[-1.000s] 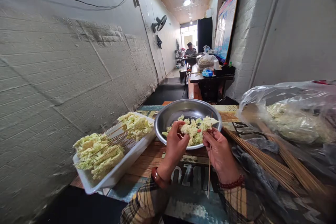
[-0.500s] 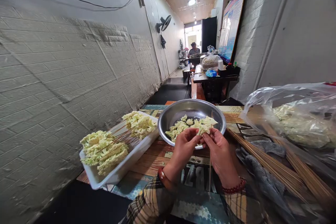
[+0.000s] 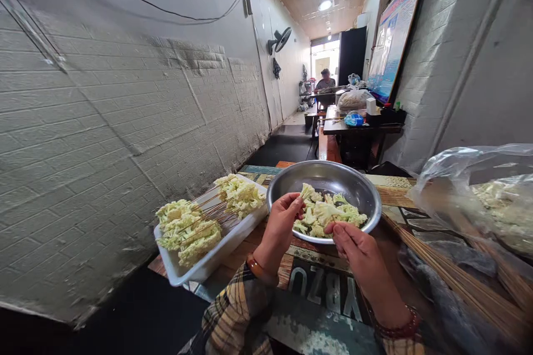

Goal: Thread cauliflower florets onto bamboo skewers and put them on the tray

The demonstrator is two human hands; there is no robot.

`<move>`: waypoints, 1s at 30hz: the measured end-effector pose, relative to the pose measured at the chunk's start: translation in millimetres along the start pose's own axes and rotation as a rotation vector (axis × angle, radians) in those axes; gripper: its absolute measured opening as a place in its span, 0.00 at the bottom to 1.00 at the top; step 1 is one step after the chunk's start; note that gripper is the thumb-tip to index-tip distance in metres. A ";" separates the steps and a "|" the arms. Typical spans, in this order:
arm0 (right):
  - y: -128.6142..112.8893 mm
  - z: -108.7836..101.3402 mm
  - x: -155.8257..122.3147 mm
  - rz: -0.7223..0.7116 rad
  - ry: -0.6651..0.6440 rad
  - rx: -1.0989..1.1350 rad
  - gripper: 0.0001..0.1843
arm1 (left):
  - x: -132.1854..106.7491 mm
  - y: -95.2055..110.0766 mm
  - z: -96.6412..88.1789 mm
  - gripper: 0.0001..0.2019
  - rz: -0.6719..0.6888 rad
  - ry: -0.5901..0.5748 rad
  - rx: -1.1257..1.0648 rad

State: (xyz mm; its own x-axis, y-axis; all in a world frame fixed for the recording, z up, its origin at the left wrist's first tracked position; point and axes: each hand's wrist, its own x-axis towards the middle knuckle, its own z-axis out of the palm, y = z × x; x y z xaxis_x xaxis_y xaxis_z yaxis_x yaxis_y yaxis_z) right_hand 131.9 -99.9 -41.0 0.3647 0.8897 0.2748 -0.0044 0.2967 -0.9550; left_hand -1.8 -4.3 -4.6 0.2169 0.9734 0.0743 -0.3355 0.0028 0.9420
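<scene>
My left hand point(image 3: 283, 219) pinches a pale cauliflower floret point(image 3: 308, 192) over the left side of a steel bowl point(image 3: 372, 202). At the bowl's near rim my right hand point(image 3: 360, 249) is closed, thumb against fingers. What it grips is hidden; no skewer shows clearly there. More cauliflower florets point(image 3: 327, 212) lie loose in the bowl, close to both hands. Left of the bowl, a white tray point(image 3: 208, 272) holds skewered cauliflower point(image 3: 189, 230) in two bunches, with thin sticks running between them.
Bundled bamboo skewers point(image 3: 449, 272) lie at the right beside a grey cloth point(image 3: 453, 255). A clear plastic bag point(image 3: 441, 183) with cauliflower stands behind them. The brick wall point(image 3: 104, 150) runs along the left. A person point(image 3: 325, 81) sits far back, beyond another table point(image 3: 345, 126).
My hands have moved apart from a shared floret; the left now holds a floret alone. The upright skewer by the right hand no longer shows. The view has turned left.
</scene>
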 end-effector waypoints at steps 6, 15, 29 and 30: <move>16.5 0.8 1.8 -0.002 -0.241 -0.088 0.17 | 2.3 7.2 3.5 0.16 -0.016 -0.065 -0.006; 21.0 5.6 4.5 -0.080 -0.015 -0.430 0.16 | 14.4 4.3 3.5 0.15 -0.122 -0.159 -0.091; 28.8 8.4 -2.9 -0.002 0.095 -0.385 0.20 | 33.5 -15.5 -16.8 0.15 -0.256 -0.252 -0.229; 27.9 8.2 -3.7 0.003 0.087 -0.402 0.20 | 33.3 -15.0 -18.0 0.15 -0.260 -0.249 -0.241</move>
State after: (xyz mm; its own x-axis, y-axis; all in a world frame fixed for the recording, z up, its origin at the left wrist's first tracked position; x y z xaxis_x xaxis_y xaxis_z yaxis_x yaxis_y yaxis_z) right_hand 122.7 -92.1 -67.8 0.4430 0.8525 0.2775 0.3525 0.1190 -0.9282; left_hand -6.1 32.2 -22.1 0.5269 0.8484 -0.0515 -0.4382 0.3231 0.8388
